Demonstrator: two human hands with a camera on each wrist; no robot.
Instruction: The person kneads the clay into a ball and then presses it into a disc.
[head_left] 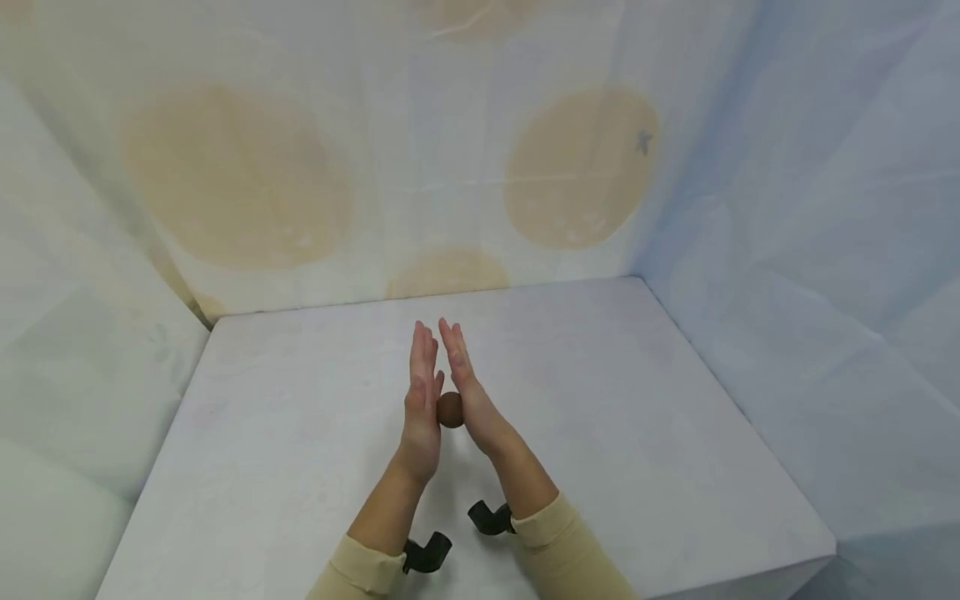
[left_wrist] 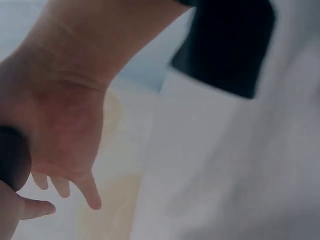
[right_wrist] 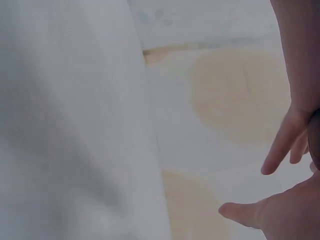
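A small brown ball (head_left: 450, 410) sits squeezed between my two palms above the white table (head_left: 285, 433). My left hand (head_left: 422, 392) and my right hand (head_left: 468, 387) stand edge-up with straight fingers pointing away from me, fingertips slightly apart. In the left wrist view the ball (left_wrist: 12, 157) shows as a dark round shape at the left edge against the right hand's palm (left_wrist: 65, 125). The right wrist view catches only the left hand's fingers (right_wrist: 280, 150) and part of the right hand (right_wrist: 280, 215) at its right edge.
White sheeting with large pale tan circles (head_left: 577, 167) hangs behind and beside the table. The table's right edge (head_left: 750, 417) drops off beside a draped wall. Black camera mounts (head_left: 427, 552) sit on both wrists, by beige sleeves.
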